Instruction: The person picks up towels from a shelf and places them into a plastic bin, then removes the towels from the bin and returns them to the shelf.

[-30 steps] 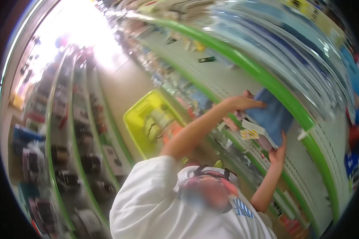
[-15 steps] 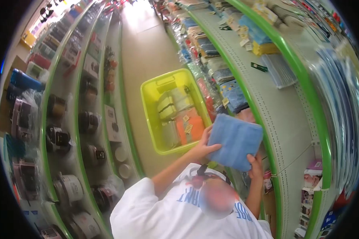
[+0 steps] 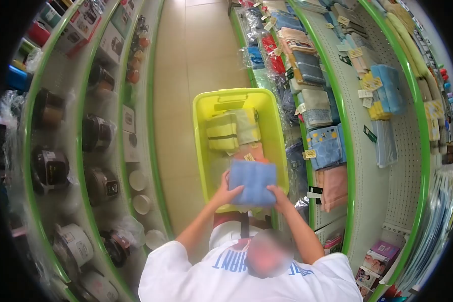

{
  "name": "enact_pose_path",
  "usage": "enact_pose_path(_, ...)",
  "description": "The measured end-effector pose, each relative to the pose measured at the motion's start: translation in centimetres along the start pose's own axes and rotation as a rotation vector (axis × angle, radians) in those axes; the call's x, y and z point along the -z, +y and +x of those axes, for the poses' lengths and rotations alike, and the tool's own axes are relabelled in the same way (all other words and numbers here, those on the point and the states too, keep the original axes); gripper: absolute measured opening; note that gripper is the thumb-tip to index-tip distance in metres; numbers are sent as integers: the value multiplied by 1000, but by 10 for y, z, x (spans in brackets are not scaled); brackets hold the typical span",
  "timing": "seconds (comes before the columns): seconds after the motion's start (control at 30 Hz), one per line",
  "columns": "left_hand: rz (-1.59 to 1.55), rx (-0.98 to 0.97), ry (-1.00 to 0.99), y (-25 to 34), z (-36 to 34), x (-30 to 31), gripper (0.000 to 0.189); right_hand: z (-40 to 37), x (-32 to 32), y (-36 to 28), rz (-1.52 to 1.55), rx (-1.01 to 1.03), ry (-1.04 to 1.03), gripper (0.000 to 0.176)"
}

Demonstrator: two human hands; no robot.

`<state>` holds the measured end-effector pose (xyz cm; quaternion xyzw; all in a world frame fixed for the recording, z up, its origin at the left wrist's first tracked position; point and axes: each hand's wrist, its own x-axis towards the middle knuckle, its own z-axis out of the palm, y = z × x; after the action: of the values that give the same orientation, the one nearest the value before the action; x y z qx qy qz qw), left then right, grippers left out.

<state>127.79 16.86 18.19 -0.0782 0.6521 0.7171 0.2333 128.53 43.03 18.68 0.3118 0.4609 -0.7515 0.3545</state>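
A folded blue towel (image 3: 253, 182) is held between both my hands above the near part of a yellow-green plastic bin (image 3: 282, 131). My left hand (image 3: 226, 193) grips its left edge, thumb on top and fingers around the side. At the towel's lower right corner, my right hand (image 3: 279, 197) has its thumb on top; most of its fingers are hidden. Inside the bin lie a yellow towel with a dark stripe (image 3: 222, 128), a grey and yellow towel (image 3: 246, 126) and an orange towel (image 3: 250, 152), partly covered by the blue one.
Shelves on the right carry folded towels, including a patterned blue towel (image 3: 327, 146) and a pink towel (image 3: 332, 186). Rice cookers (image 3: 50, 166) and boxes line the left shelves. The tiled aisle floor (image 3: 173, 100) runs between the green shelf edges.
My hands have brought the blue towel leftward from beside the right shelf to over the bin. The view has turned, so the bin now sits straight ahead of me.
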Motion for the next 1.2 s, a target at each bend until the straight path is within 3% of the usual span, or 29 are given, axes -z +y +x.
enact_pose_path(0.1,-95,-24,62,7,44,19,96,46,-23,-36,72,-75,40,54)
enact_pose_path(0.33,-174,-130,127,-5,154,35,92,128,-25,-105,-27,159,150,47)
enact_pose_path(0.43,-88,-111,209,-35,186,24,94,150,-19,-96,-512,385,594,52)
enact_pose_path(0.47,7,-130,248,-60,197,18,94,176,16,-67,-732,428,672,56)
enact_pose_path(0.53,171,-129,292,-73,204,8,94,161,14,-34,-955,492,651,54)
enact_pose_path(0.6,306,-91,307,-66,201,1,94,154,29,15,-833,581,339,55)
enact_pose_path(0.7,235,-127,287,-73,205,4,94,69,-25,32,-1017,410,353,51)
enact_pose_path(0.8,234,-74,239,-70,204,8,93,25,-35,64,-1039,323,352,45)
enact_pose_path(0.93,241,-48,214,-75,210,10,96,-7,-44,61,-1217,503,291,33)
enact_pose_path(1.1,495,105,254,-46,188,2,94,-10,-39,44,-985,296,272,33)
enact_pose_path(1.2,579,124,149,-58,169,7,75,-21,-29,55,-890,319,301,34)
